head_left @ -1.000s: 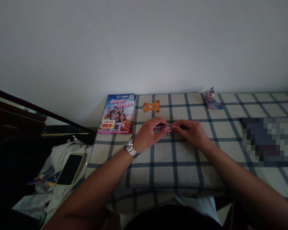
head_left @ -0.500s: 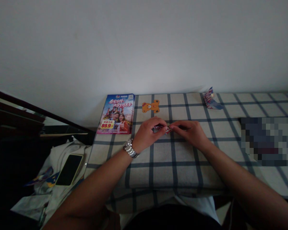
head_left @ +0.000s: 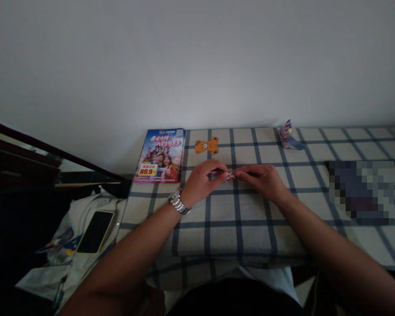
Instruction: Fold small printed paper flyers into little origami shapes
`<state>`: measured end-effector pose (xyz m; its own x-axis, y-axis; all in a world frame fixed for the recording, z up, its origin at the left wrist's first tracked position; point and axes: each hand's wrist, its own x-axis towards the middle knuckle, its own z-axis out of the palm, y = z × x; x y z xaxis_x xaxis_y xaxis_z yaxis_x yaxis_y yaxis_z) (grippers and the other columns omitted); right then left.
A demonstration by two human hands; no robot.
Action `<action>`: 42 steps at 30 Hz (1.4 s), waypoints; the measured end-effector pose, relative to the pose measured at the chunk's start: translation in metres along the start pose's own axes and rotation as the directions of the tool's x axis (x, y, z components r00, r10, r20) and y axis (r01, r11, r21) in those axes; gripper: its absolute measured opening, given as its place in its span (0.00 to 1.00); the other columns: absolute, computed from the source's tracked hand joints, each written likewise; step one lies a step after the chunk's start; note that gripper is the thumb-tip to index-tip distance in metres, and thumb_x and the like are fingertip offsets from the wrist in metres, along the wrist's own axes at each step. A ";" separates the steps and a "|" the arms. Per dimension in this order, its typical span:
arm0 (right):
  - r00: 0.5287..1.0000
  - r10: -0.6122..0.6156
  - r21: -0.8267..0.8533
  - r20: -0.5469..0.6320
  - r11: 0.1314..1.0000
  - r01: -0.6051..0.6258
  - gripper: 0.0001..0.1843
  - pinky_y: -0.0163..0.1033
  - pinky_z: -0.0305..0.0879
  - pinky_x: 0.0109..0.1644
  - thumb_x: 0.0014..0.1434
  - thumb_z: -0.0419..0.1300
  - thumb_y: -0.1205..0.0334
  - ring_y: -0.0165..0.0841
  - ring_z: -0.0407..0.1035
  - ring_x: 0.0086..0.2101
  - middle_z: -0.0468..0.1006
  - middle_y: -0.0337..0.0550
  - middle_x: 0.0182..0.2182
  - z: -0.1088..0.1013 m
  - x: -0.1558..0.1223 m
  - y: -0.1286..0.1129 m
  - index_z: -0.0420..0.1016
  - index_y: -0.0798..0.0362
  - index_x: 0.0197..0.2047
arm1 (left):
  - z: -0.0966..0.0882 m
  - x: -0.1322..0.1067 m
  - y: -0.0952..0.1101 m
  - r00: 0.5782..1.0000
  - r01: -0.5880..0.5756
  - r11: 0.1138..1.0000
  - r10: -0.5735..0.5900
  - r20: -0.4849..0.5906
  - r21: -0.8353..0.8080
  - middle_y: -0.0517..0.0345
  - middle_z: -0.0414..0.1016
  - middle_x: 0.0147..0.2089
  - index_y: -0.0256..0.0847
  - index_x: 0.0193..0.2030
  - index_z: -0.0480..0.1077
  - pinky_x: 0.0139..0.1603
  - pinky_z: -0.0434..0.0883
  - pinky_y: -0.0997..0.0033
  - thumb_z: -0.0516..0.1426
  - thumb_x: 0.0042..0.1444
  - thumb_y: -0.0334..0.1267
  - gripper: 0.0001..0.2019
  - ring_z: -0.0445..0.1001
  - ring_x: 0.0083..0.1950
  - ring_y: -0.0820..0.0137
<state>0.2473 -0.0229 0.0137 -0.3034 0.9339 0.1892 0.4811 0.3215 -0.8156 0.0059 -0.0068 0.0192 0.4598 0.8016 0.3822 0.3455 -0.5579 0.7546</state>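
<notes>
My left hand (head_left: pixel 202 181), with a metal watch (head_left: pixel 178 202) on its wrist, and my right hand (head_left: pixel 262 180) meet over the checked tablecloth (head_left: pixel 237 224). Both pinch a small folded piece of red, white and blue paper (head_left: pixel 228 176) between their fingertips. Most of the paper is hidden by my fingers. The hands rest low on the cloth.
A colourful flyer (head_left: pixel 160 155) lies at the table's far left corner, an orange bear cut-out (head_left: pixel 207 145) beside it. Another folded paper piece (head_left: pixel 288 135) stands by the wall. A phone (head_left: pixel 95 231) lies on clothes to the left. A blurred dark patch (head_left: pixel 362 192) sits at right.
Both hands stay together on the paper with only slight finger shifts; the view has dipped a little.
</notes>
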 end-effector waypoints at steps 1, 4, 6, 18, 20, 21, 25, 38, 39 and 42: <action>1.000 0.004 0.000 0.004 1.000 -0.004 0.15 0.38 0.72 0.34 0.67 0.65 0.47 0.37 0.81 0.32 0.88 0.39 0.35 0.000 0.000 0.000 0.89 0.48 0.42 | 0.000 0.000 0.000 1.000 -0.002 1.000 0.002 -0.002 -0.002 0.59 0.79 0.39 0.42 0.40 0.75 0.44 0.72 0.71 0.60 0.67 0.35 0.03 0.77 0.40 0.71; 1.000 0.016 0.010 0.009 1.000 -0.016 0.16 0.38 0.72 0.34 0.67 0.65 0.46 0.37 0.81 0.33 0.88 0.39 0.34 0.000 -0.001 0.001 0.89 0.48 0.42 | 0.000 0.000 0.000 1.000 -0.010 1.000 0.010 -0.009 -0.006 0.60 0.80 0.39 0.42 0.40 0.75 0.45 0.72 0.71 0.61 0.67 0.35 0.03 0.77 0.41 0.71; 1.000 0.021 0.038 0.010 0.999 -0.022 0.16 0.38 0.74 0.36 0.67 0.65 0.46 0.38 0.82 0.34 0.88 0.39 0.34 0.000 0.000 0.001 0.88 0.48 0.42 | -0.001 0.001 0.001 1.000 -0.012 1.000 0.012 -0.009 -0.003 0.60 0.80 0.39 0.42 0.40 0.76 0.45 0.72 0.70 0.61 0.67 0.36 0.03 0.78 0.41 0.71; 0.999 0.051 0.164 -0.007 0.985 -0.049 0.16 0.44 0.80 0.50 0.64 0.68 0.46 0.42 0.84 0.43 0.89 0.42 0.43 0.001 0.001 0.000 0.88 0.46 0.46 | -0.003 0.000 -0.002 1.000 -0.019 1.000 0.018 -0.017 -0.016 0.59 0.81 0.39 0.42 0.41 0.76 0.45 0.72 0.71 0.61 0.68 0.38 0.05 0.78 0.40 0.71; 0.999 0.042 0.147 -0.012 0.988 -0.039 0.16 0.43 0.80 0.47 0.64 0.67 0.46 0.42 0.84 0.41 0.89 0.42 0.41 0.000 0.001 0.000 0.89 0.47 0.45 | -0.003 0.000 -0.002 1.000 -0.015 1.000 0.014 -0.017 -0.014 0.59 0.81 0.40 0.42 0.41 0.76 0.45 0.72 0.71 0.61 0.68 0.39 0.05 0.78 0.41 0.71; 0.999 0.035 0.132 -0.014 0.991 -0.033 0.16 0.42 0.80 0.45 0.65 0.67 0.46 0.41 0.84 0.39 0.89 0.42 0.40 -0.001 0.001 0.000 0.89 0.47 0.44 | -0.003 0.000 -0.002 1.000 -0.011 1.000 0.011 -0.015 -0.014 0.59 0.81 0.40 0.42 0.41 0.76 0.45 0.72 0.71 0.60 0.68 0.38 0.05 0.78 0.41 0.71; 1.000 0.012 0.071 -0.018 0.997 -0.010 0.17 0.40 0.77 0.37 0.66 0.65 0.45 0.40 0.83 0.34 0.89 0.41 0.36 -0.001 0.000 0.001 0.89 0.48 0.42 | -0.003 -0.001 -0.002 1.000 0.013 1.000 -0.013 0.001 -0.022 0.58 0.81 0.40 0.42 0.41 0.76 0.45 0.72 0.71 0.60 0.68 0.38 0.04 0.78 0.41 0.71; 0.999 0.026 0.116 -0.042 0.993 -0.021 0.16 0.39 0.78 0.40 0.65 0.66 0.46 0.37 0.82 0.34 0.88 0.44 0.36 -0.003 0.001 0.003 0.87 0.49 0.43 | -0.005 0.000 0.000 0.993 0.061 0.990 -0.048 0.107 -0.126 0.56 0.79 0.40 0.41 0.45 0.75 0.40 0.72 0.73 0.56 0.71 0.47 0.12 0.75 0.38 0.72; 0.998 0.041 0.129 -0.037 0.991 -0.036 0.16 0.38 0.78 0.37 0.66 0.66 0.46 0.35 0.80 0.31 0.87 0.43 0.33 -0.003 0.001 0.002 0.87 0.50 0.44 | -0.005 0.000 0.000 0.992 0.064 0.988 -0.049 0.112 -0.138 0.56 0.79 0.40 0.41 0.45 0.75 0.39 0.72 0.73 0.56 0.72 0.48 0.13 0.75 0.38 0.72; 0.996 0.088 0.236 -0.010 0.968 -0.083 0.18 0.36 0.76 0.30 0.65 0.66 0.45 0.32 0.76 0.24 0.84 0.41 0.26 -0.002 0.001 -0.001 0.85 0.52 0.45 | -0.005 0.000 -0.001 0.991 0.074 0.984 -0.055 0.121 -0.162 0.56 0.79 0.40 0.41 0.45 0.75 0.38 0.72 0.74 0.54 0.72 0.48 0.14 0.75 0.38 0.72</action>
<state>0.2483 -0.0223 0.0156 -0.2520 0.9600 0.1223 0.2971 0.1971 -0.9343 0.0019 -0.0046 0.0207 0.5362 0.7988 0.2728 0.2418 -0.4550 0.8570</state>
